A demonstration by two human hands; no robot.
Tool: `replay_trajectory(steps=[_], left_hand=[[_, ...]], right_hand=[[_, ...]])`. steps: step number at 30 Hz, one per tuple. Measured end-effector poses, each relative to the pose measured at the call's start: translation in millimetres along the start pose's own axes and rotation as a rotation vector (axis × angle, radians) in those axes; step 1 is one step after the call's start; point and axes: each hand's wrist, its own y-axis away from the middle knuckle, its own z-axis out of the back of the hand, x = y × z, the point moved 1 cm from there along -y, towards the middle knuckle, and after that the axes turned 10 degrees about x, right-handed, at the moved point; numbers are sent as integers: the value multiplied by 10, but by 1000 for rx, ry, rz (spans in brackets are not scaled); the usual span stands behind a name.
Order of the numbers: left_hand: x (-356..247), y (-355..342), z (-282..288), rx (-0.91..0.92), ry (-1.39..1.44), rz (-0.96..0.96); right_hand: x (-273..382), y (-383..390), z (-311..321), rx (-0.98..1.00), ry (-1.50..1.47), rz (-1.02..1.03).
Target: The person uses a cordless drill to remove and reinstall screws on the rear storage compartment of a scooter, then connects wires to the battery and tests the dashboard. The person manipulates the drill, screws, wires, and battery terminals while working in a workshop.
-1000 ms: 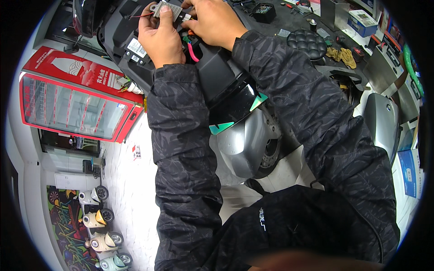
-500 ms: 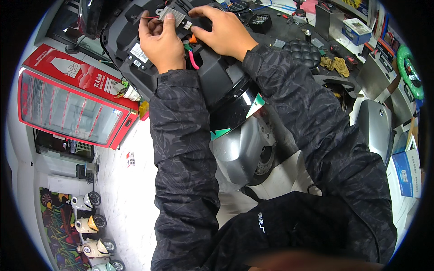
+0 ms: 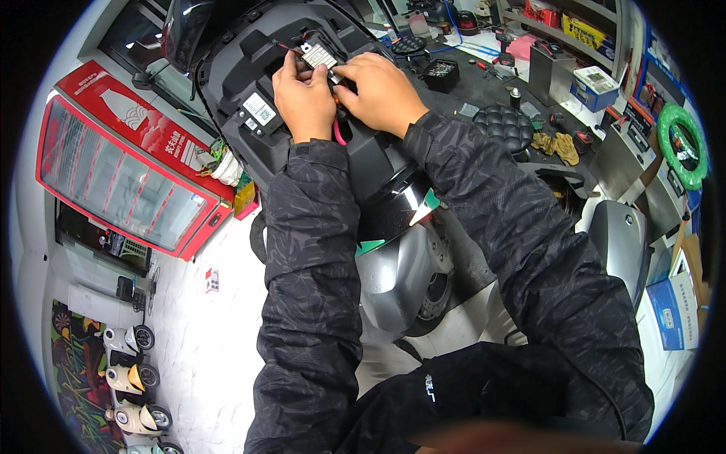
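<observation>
My left hand (image 3: 306, 102) is closed, thumb and fingers pinching a small silver metal module (image 3: 318, 57) with a mounting ear at one end. My right hand (image 3: 380, 94) is closed too, thumb and forefinger pinched at a small connector (image 3: 334, 75) by the module's near end; the fingers partly hide it. Both hands are above the open black plastic body (image 3: 370, 160) of a scooter. A pink-red cable (image 3: 339, 135) comes out below the hands. Thin wires run beside the module's far end. A white label (image 3: 259, 109) is stuck on the plastic left of my left hand.
A quilted black seat (image 3: 502, 129), work gloves (image 3: 556, 147) and a black parts box (image 3: 441, 76) are on the dark bench to the right. The scooter's silver rear panel (image 3: 389, 291) lies between my forearms. On the left stands a red display fridge (image 3: 125, 170).
My right thumb and forefinger, apart before, have come together at the connector. The module has tilted, showing more of its broad face. The whole view has shifted slightly.
</observation>
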Motion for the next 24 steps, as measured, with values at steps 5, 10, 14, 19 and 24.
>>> replay_trajectory(steps=[5,10,14,19,24], left_hand=[[18,-14,14,12,138,72],[65,-6,10,14,10,-2],[85,-8,1,6,66,20],[62,-17,16,-11,121,20],[-15,-18,49,-6,170,58]], right_hand=[[67,-26,-28,-42,-45,-83],[-45,-68,14,-6,-184,-207],[-128,-107,31,77,-128,-192],[-104,-122,-21,39,-112,-224],[-158,-229,130,170,-75,-116]])
